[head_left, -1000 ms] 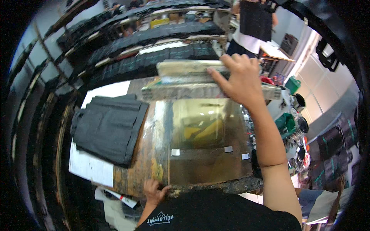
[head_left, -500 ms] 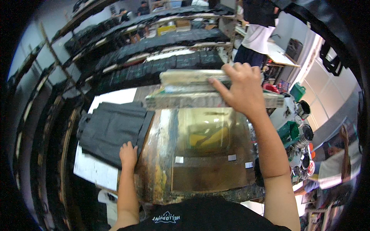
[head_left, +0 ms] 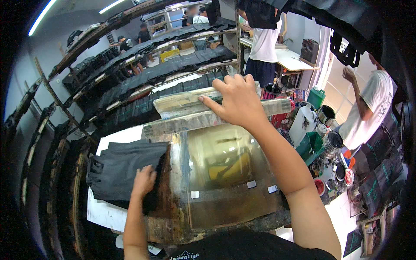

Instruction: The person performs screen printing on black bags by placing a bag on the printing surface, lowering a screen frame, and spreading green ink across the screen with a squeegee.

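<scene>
A pile of black fabric bags (head_left: 117, 164), with cut handles at its left end, lies on the left of the worktable. My left hand (head_left: 145, 180) rests over the pile's right part, fingers slightly bent and apart; a firm grip does not show. My right hand (head_left: 238, 102) is closed over the upper bar of a raised screen-printing frame (head_left: 173, 123), its thumb on the near side. The frame is seen nearly edge-on, tilted up at the far side. Below it lies a glossy brownish printing board (head_left: 229, 208) with small white tabs stuck on it.
Racks hung with black bags (head_left: 169, 73) stand ahead and to the left. On the right are paint cans (head_left: 333, 141), a green container (head_left: 310, 147) and a red paint pot (head_left: 319, 186). A person in white (head_left: 372, 104) stands right; others work farther back.
My view has turned to the right, showing more of the person and cans there. The left hand has shifted from the pile's near right edge onto its top. The right hand keeps holding the frame.
</scene>
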